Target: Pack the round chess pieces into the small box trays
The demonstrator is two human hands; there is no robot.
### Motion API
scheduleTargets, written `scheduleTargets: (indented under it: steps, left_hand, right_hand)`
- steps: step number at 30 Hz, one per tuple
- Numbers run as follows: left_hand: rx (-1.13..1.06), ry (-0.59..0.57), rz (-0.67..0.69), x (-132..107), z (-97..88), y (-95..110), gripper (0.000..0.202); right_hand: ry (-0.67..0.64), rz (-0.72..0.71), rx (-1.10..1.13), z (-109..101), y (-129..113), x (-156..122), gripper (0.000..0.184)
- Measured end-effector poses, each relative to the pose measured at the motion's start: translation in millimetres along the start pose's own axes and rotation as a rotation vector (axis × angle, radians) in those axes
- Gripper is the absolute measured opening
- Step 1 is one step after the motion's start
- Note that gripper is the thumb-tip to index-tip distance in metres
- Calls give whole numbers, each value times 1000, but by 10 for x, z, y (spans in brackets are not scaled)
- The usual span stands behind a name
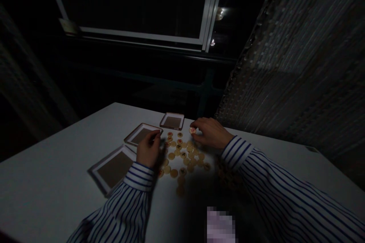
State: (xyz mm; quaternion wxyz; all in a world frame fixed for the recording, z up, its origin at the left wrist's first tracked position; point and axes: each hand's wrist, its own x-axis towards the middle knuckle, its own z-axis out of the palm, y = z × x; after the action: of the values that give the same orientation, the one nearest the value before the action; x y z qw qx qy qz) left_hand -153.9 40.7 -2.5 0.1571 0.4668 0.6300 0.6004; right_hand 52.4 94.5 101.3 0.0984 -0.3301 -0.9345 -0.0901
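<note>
My right hand (211, 132) pinches a round Chinese chess piece (192, 130) between thumb and fingers, its red-marked face showing, above the table's far side. My left hand (148, 149) is closed, thumb and fingertips drawn together, in front of the middle tray; whether anything is in them is hidden. Between my hands lies a loose spread of wooden Chinese chess pieces (171, 156). Some show red or dark characters, others plain faces. More pieces lie in shadow by my right forearm.
Three shallow square trays stand on the white table (62, 152): a far tray (172, 128), a middle tray (129, 135) and a near left tray (98, 180). A bead curtain (265, 72) hangs at right. Beyond the table is a dark window (142, 34).
</note>
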Motion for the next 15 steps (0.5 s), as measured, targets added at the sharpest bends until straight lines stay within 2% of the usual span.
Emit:
scheduleTargets:
  steps: [8, 15]
  left_hand:
    - [-92, -164, 24, -216, 189, 274, 31]
    - [-121, -285, 84, -379, 450, 408, 30]
  right_hand:
    - [46, 27, 19, -73, 52, -218, 26]
    - [32, 74, 46, -54, 101, -447, 29]
